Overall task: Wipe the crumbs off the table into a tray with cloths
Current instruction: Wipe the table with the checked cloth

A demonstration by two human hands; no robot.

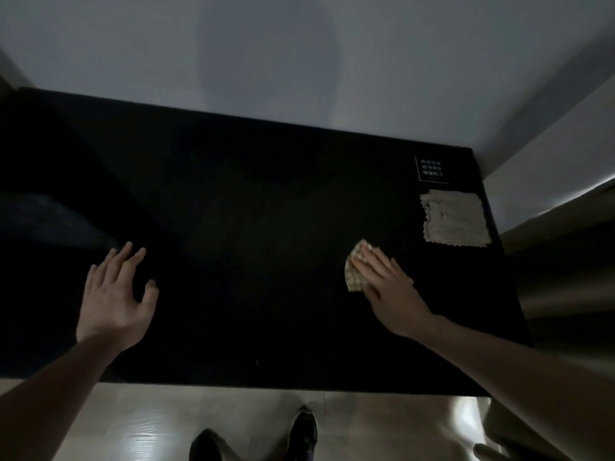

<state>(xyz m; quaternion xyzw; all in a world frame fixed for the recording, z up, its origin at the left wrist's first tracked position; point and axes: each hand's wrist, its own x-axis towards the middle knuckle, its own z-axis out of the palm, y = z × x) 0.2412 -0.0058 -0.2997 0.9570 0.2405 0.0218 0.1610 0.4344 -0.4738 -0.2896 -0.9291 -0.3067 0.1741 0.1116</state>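
Right hand [382, 281] lies flat, fingers extended, pressing a folded cloth [354, 272] onto the desk [249, 211]. Left hand [116, 294] hovers open, holding nothing.

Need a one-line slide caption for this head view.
Right hand presses a cloth on the dark table; left hand hovers open.

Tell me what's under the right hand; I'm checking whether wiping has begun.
A folded cloth lies under the right hand, pressed flat on the black table. Its left part shows; the rest, and any crumbs beneath, is covered.
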